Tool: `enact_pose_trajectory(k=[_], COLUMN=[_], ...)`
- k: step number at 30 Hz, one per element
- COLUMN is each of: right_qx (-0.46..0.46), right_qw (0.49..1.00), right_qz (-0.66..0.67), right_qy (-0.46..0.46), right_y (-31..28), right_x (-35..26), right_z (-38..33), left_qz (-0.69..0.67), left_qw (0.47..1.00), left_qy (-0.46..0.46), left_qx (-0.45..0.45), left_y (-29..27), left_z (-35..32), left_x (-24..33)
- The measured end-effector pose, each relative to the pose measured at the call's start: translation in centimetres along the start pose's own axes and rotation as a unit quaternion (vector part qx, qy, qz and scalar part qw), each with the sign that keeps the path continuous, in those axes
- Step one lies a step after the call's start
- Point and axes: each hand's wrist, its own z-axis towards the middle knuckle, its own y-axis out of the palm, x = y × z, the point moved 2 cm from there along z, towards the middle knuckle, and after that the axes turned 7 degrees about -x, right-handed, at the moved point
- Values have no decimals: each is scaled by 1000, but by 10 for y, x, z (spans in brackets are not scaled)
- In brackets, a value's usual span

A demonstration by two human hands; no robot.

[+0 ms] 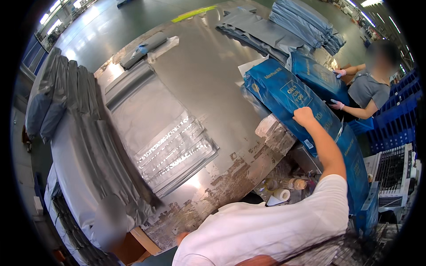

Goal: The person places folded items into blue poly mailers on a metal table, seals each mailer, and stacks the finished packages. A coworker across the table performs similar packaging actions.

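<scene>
A long blue plastic-wrapped package [277,86] with gold print lies slantwise on the right part of the metal table. My right hand [304,116] is closed on its near side, back of the hand upward, fingers mostly out of sight. Of my left side only a small patch of skin [181,238] shows by the table's near edge; the fingers are hidden. Left of the package, a flat stack of grey plastic bags [155,104] lies on the table. Below my right arm, more blue packages [355,175] stand close to me.
A co-worker [372,88] in gloves holds another blue package [317,75] at the right. Grey bag bundles [84,155] are piled along the left, others [304,22] at the far right. A tape roll [281,195] sits below the metal table [213,88]. Blue crates [395,115] stand behind the co-worker.
</scene>
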Motion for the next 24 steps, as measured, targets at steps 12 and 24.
enact_pose_trajectory(k=[12,24], right_qx=[254,185], right_qw=[830,245], right_qz=[461,951], right_qy=[-187,45], right_y=[-87,143], right_x=[-57,-121], right_z=[135,-13], left_qz=[21,-347], left_qw=[969,911], left_qy=[224,152], left_qx=[-102,-162], left_y=[41,144], left_z=[334,338], left_x=[325,300])
